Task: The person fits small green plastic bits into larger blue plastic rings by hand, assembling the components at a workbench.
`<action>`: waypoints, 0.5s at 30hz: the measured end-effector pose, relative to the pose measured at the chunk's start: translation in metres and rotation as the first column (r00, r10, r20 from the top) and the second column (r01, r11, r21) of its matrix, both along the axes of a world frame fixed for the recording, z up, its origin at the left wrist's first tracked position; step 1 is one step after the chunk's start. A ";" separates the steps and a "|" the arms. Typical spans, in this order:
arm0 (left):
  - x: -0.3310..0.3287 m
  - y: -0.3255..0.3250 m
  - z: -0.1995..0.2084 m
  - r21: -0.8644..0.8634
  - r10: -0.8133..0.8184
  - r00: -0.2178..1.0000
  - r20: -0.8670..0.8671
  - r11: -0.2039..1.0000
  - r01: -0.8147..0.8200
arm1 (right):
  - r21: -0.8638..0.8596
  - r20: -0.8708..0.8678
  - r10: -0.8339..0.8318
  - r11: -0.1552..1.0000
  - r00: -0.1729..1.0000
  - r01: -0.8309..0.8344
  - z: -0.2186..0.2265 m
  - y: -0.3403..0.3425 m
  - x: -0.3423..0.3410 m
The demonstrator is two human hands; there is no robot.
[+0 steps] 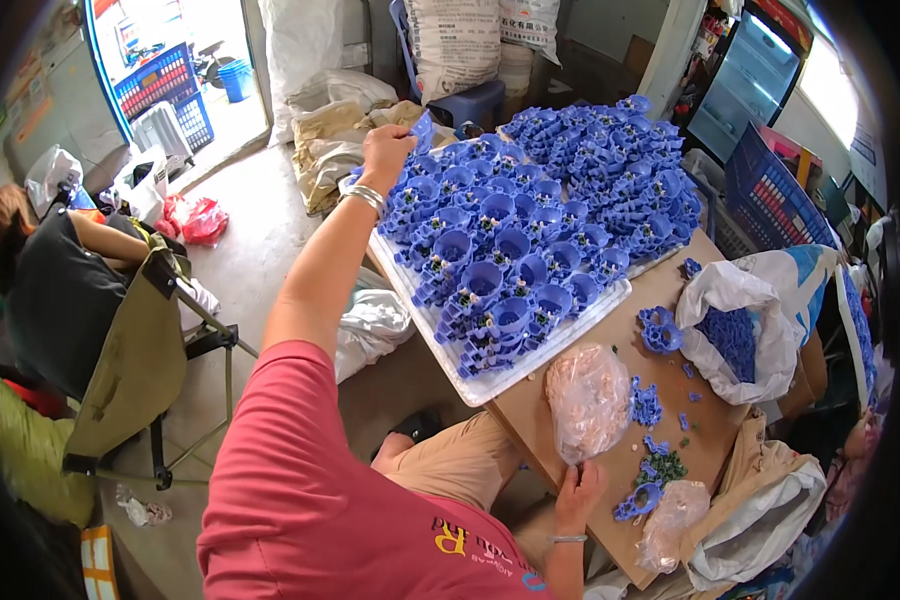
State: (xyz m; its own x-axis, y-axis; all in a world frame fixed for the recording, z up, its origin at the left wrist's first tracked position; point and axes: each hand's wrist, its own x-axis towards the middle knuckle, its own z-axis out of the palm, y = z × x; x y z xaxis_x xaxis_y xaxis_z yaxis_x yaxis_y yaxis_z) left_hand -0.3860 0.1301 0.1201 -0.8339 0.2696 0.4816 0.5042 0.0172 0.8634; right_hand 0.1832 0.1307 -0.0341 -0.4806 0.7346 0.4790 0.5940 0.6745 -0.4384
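Observation:
My left arm stretches to the far left corner of the white tray (440,362). There my left hand (386,156) is closed on a blue plastic piece (423,131). Rows of blue plastic cup-shaped parts (511,243), with small dark and pale bits among them, stand stacked across the tray. By the table's near edge, my right hand (578,494) pinches the narrowed lower end of a clear plastic bag (587,390) filled with small pinkish pieces. To its right lie a loose blue cup part (638,502) and a pile of small green pieces (665,468).
More blue parts (620,165) are heaped behind the tray. A white sack (692,308) of small blue pieces and another clear bag (673,522) sit on the brown table (610,540). At left, a person sits in a folding chair (135,370). Full sacks (454,45) stand at the back.

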 end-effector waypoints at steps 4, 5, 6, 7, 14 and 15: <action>-0.021 0.027 -0.020 -0.281 0.079 0.960 -0.268 0.947 -0.157 | -0.007 0.031 -0.039 0.999 0.999 0.039 -0.002 0.002 0.000; -0.022 0.033 -0.023 -0.367 0.048 0.976 -0.211 0.922 -0.125 | 0.009 0.046 -0.039 0.999 0.998 0.039 -0.001 0.001 -0.001; -0.027 0.037 -0.028 -0.368 0.046 0.977 -0.207 0.922 -0.121 | 0.024 0.058 -0.033 0.999 0.998 0.032 -0.001 0.001 -0.003; -0.034 0.043 -0.035 -0.442 0.063 0.972 -0.225 0.883 -0.160 | 0.024 0.063 -0.035 0.999 0.997 0.034 -0.002 0.001 -0.003; -0.052 0.070 -0.065 -0.594 -0.005 0.910 -0.415 0.759 -0.266 | 0.054 0.135 -0.078 0.996 0.988 0.071 -0.006 0.002 -0.004; -0.050 0.071 -0.065 -0.662 -0.045 0.894 -0.445 0.689 -0.295 | 0.047 0.137 -0.086 0.996 0.987 0.080 -0.007 0.002 -0.003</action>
